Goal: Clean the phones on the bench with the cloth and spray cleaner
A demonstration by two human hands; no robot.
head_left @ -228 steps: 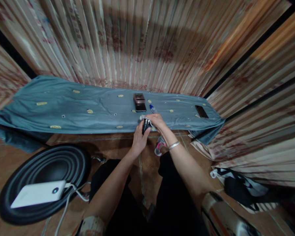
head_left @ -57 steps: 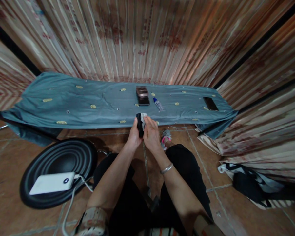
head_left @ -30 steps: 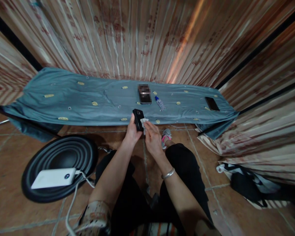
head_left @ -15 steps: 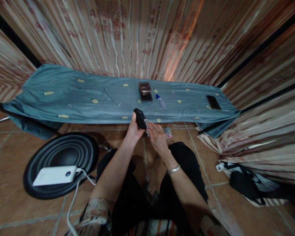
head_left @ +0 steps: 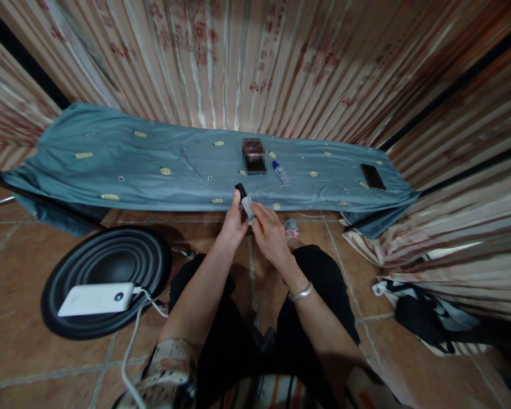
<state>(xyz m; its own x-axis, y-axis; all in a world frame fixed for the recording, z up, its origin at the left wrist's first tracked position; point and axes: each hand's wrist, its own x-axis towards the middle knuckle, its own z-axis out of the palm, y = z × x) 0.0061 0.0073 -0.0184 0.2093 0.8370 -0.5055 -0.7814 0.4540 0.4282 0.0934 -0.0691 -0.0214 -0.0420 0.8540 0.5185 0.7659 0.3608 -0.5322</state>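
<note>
My left hand (head_left: 233, 221) is closed round a small black box-like object (head_left: 241, 190) in front of the bench's near edge. Its kind is hard to make out, since fingers and cloth cover much of it. A crumpled light grey cloth (head_left: 247, 208) is pinched in my right hand (head_left: 272, 234) and lies against the side of the black object. Beyond my hands, a small clear bottle with a blue cap (head_left: 280, 172) lies on the blue cloth cover (head_left: 187, 182). To its left is a dark item (head_left: 254, 156), blurred out by blocks.
A black phone (head_left: 372, 176) lies at the bench's right end. Down on the left, a white power bank (head_left: 97, 299) with a white cable (head_left: 130, 346) sits on a round black stool (head_left: 149, 255). Curtains (head_left: 221, 62) hang behind; a dark bag (head_left: 421, 318) lies at right.
The black object has turned in my left hand, now showing a narrower side. My right hand and the grey cloth have shifted slightly up and left, over more of it.
</note>
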